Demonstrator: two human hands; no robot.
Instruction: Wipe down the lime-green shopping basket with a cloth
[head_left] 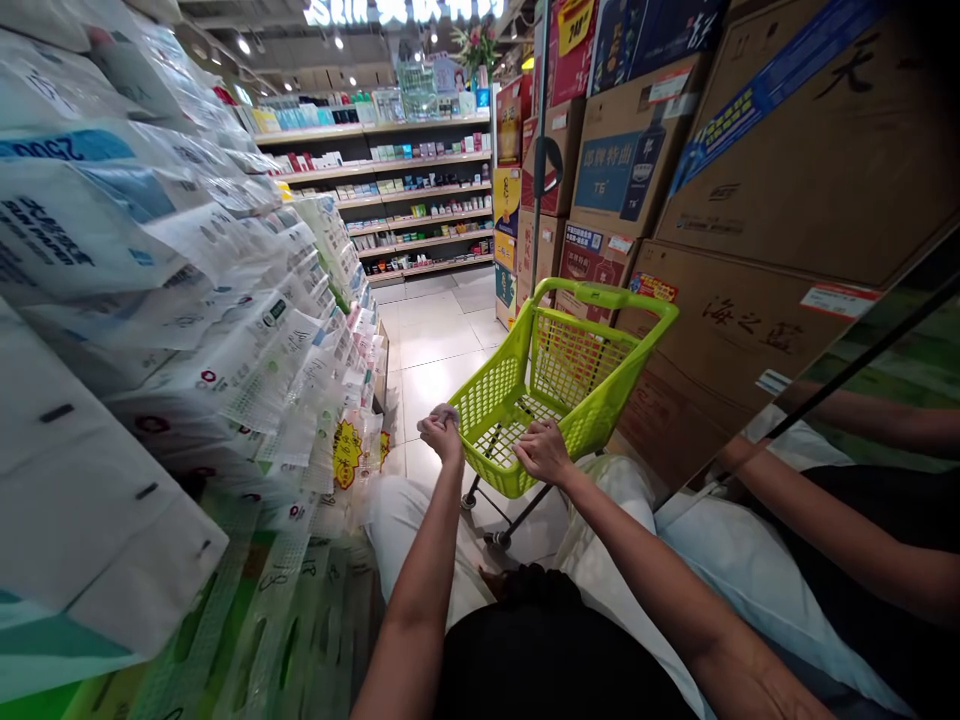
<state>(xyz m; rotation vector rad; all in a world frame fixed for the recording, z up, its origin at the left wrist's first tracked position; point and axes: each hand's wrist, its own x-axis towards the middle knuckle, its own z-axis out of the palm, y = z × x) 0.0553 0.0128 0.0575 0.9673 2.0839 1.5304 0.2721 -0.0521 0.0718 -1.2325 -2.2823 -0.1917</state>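
Note:
A lime green wheeled shopping basket (495, 385) stands on the tiled floor just ahead of my knees, its handle (600, 297) raised at the far side. My left hand (441, 435) is at the basket's near left corner, fingers closed around a small greyish wad (445, 410) that looks like cloth or paper. My right hand (541, 452) lies on the near rim with its fingers curled over the edge. The basket looks empty inside. My legs in light trousers (405, 520) are bent below it.
Packs of tissue paper in plastic wrap (187, 300) fill the shelving close on my left. Stacked cardboard cartons (750, 200) wall the right, with a shiny panel (862, 400) reflecting my arms. The tiled aisle (435, 340) runs ahead to shelves of goods (412, 190).

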